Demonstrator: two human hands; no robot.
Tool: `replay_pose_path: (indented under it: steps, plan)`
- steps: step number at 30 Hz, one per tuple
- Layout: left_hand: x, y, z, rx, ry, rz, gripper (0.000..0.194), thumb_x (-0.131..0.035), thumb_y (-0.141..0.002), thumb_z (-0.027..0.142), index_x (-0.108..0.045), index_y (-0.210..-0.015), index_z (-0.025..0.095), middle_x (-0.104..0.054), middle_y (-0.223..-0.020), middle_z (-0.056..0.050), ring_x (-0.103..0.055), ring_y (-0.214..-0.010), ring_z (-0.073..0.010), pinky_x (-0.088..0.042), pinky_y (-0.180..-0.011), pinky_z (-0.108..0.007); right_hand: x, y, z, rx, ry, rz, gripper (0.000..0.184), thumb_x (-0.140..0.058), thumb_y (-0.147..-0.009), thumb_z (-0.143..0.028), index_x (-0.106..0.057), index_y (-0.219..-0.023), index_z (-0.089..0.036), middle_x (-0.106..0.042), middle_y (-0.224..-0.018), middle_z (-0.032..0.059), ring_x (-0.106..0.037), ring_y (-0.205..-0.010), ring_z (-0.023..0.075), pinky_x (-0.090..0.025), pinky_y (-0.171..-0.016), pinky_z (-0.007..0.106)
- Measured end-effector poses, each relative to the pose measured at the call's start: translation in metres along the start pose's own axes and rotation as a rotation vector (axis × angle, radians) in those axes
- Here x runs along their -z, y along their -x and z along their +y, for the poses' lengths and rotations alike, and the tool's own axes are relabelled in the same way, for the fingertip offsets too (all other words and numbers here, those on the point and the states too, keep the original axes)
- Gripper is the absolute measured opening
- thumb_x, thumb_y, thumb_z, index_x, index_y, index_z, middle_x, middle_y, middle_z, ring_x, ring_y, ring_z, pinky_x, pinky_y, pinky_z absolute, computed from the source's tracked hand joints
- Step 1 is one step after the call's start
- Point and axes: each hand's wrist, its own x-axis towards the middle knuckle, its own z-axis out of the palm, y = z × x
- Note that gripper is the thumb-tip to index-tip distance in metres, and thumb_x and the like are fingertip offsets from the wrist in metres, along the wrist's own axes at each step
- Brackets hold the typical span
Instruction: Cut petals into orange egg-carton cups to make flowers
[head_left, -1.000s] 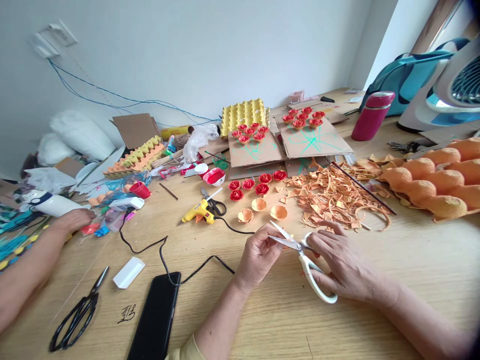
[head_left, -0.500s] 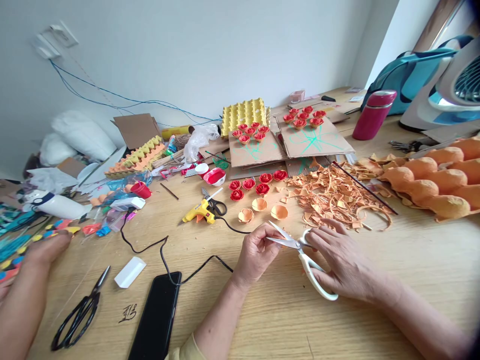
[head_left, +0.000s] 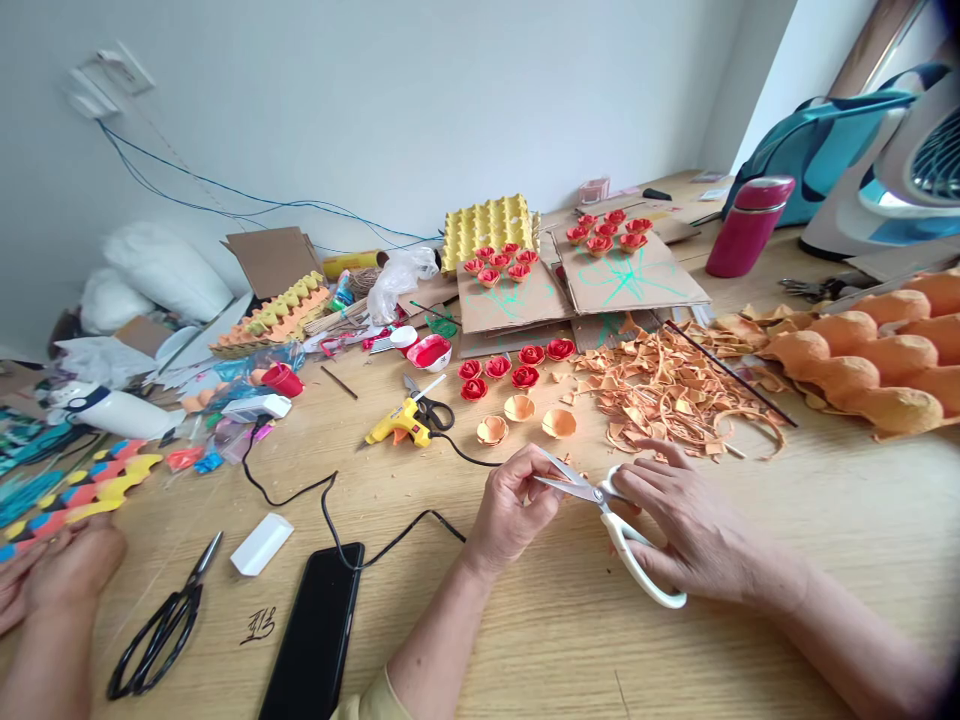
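My right hand (head_left: 686, 525) has its thumb and fingers through the handles of white-handled scissors (head_left: 634, 570). The blades are parted and point left at my left hand (head_left: 517, 505). That hand is pinched closed on a small piece of orange egg carton, mostly hidden by the fingers and blades. Just beyond lie cut orange cups (head_left: 559, 423) and several red paper-pulp roses (head_left: 525, 377). A heap of orange carton scraps (head_left: 660, 385) spreads behind my right hand.
A yellow glue gun (head_left: 397, 422), its black cord, a phone (head_left: 311, 635) and black scissors (head_left: 169, 620) lie to the left. Another person's hands (head_left: 67, 575) are by a painted carton strip (head_left: 112, 480). Egg trays (head_left: 885, 350) and a pink bottle (head_left: 750, 228) stand right.
The scissor handles have spread a little wider in my right hand. My left hand stays nearly in place. The other person's hand has drawn back toward the near left.
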Motion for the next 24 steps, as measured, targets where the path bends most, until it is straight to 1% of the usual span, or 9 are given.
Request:
replay_pose_path:
  steps: [6,11,19,24]
  plan:
    - [-0.0015,-0.0002,0.0022,-0.012,0.049,-0.015,0.008,-0.062,-0.078,0.009,-0.063,-0.076,0.017,-0.057,-0.075,0.001,-0.053,-0.072,-0.0119,-0.042,-0.066,-0.022,0.0005,0.0001,-0.0015,0.007,0.029,0.014,0.018,-0.054,-0.089,-0.039,-0.047,-0.084,-0.022,-0.055,-0.078,0.0009,-0.051,-0.072,0.0206,-0.031,-0.090,0.046]
    - [-0.0007,-0.0011,0.0018,-0.018,0.053,-0.018,0.005,-0.065,-0.079,0.013,-0.065,-0.076,0.017,-0.058,-0.077,0.000,-0.053,-0.071,-0.0114,-0.041,-0.064,-0.021,0.0000,0.0021,0.0000,0.017,0.029,0.031,0.021,-0.053,-0.090,-0.040,-0.045,-0.082,-0.022,-0.054,-0.076,-0.0003,-0.051,-0.069,0.0194,-0.031,-0.089,0.046]
    - [0.0035,0.0002,-0.0005,-0.029,-0.047,-0.027,0.009,-0.061,-0.081,0.010,-0.067,-0.079,0.016,-0.062,-0.079,-0.002,-0.050,-0.070,-0.0117,-0.037,-0.063,-0.024,-0.0007,0.0026,0.0032,0.023,0.009,0.035,0.020,-0.054,-0.090,-0.040,-0.048,-0.084,-0.022,-0.057,-0.077,0.0004,-0.054,-0.070,0.0193,-0.032,-0.090,0.046]
    - [0.0046,-0.0008,-0.0033,-0.005,-0.035,-0.037,0.008,-0.061,-0.082,0.012,-0.068,-0.081,0.017,-0.058,-0.078,0.000,-0.051,-0.070,-0.0122,-0.039,-0.065,-0.025,0.0009,0.0023,0.0019,0.041,-0.027,0.037,0.020,-0.051,-0.094,-0.037,-0.048,-0.081,-0.022,-0.056,-0.072,-0.0011,-0.052,-0.065,0.0166,-0.033,-0.092,0.043]
